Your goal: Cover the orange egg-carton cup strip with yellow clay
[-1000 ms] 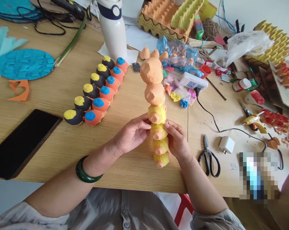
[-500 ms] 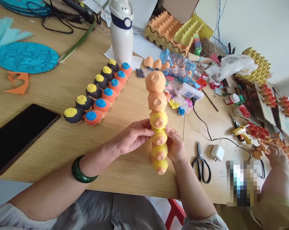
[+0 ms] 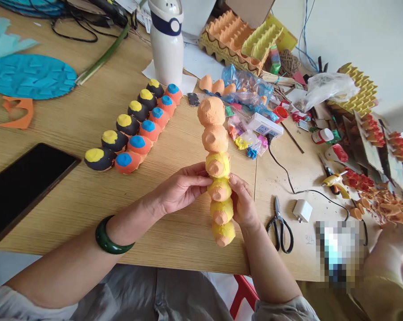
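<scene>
Between my two hands stands an egg-carton strip (image 3: 215, 139), its cups in one row. The upper cups are bare orange; the lower ones carry a yellow coating around orange tips. My left hand (image 3: 184, 189) pinches its left side between thumb and fingers, at the yellow part. On the other side my right hand (image 3: 243, 200) grips the same strip, its fingers partly hidden behind it. To the left lie two painted strips side by side: a black strip with yellow tops (image 3: 124, 120) and an orange-red strip with blue tops (image 3: 148, 125).
Black-handled scissors (image 3: 280, 227) and a white charger (image 3: 302, 209) lie right of my right hand. Behind are a white bottle (image 3: 168, 49), a power strip (image 3: 265, 125) and egg trays (image 3: 234, 38). A phone (image 3: 24, 187) lies left. Another person's hand (image 3: 396, 238) is at far right.
The strip's top has tilted left and slightly toward me, with both hands still holding it. At far right, the other person's hand has drawn back toward the table's near edge.
</scene>
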The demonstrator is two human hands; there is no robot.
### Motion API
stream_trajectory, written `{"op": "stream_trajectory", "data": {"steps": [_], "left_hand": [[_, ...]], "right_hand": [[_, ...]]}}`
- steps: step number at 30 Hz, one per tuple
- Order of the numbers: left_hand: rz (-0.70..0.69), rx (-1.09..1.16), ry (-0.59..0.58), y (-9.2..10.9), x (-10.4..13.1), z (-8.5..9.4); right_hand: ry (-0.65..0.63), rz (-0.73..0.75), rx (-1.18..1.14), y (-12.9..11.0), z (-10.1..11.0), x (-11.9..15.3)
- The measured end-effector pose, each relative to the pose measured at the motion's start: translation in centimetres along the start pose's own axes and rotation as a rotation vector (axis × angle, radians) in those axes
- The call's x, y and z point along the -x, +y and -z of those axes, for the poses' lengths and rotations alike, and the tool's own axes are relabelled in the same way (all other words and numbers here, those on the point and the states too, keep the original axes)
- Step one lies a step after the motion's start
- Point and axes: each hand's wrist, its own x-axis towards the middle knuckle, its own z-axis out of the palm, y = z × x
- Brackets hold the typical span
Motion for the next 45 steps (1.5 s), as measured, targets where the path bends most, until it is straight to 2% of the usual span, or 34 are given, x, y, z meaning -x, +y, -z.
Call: {"op": "stream_trajectory", "data": {"steps": [12,17,21,23,28,32,37,39,40,43,45], "left_hand": [[-0.036,-0.040,0.059,0.2,-0.4,-0.1],[-0.016,-0.010,0.184,0.0,-0.8,0.4],[-0.032,0.037,0.352,0.4,-1.2,0.5],[-0.039,0.001,0.404,0.6,-1.2,0.5],[-0.024,-0.304,0.372,1.1,-0.8,0.4],[-0.018,-0.557,0.339,1.2,-0.8,0.9],[-0.165,-1.128,0.373,2.0,-0.8,2.2],[-0.200,-1.224,0.393,2.3,-0.7,2.5],[-0.186,-1.199,0.385,2.5,-0.7,2.6],[-0.071,-0.935,0.312,2.6,-0.8,2.6],[-0.058,-0.807,0.287,2.5,-1.0,2.5]], "right_hand": [[-0.065,-0.079,-0.013,-0.3,0.0,-0.4],[0.018,-0.047,-0.034,0.4,-0.1,-1.3],[0.162,-0.003,-0.060,0.4,0.5,-2.2],[0.171,0.013,-0.124,0.3,1.0,-2.4],[0.079,0.067,-0.253,0.1,1.5,-2.4],[0.080,0.104,-0.262,0.2,1.3,-2.5],[0.057,0.118,-0.208,0.2,1.1,-2.6],[0.038,0.122,-0.143,0.1,1.0,-2.4],[0.030,0.121,-0.101,0.1,1.0,-2.4],[0.016,0.111,-0.013,-0.1,0.8,-2.1],[0.008,0.107,-0.022,-0.1,0.7,-2.0]]}}
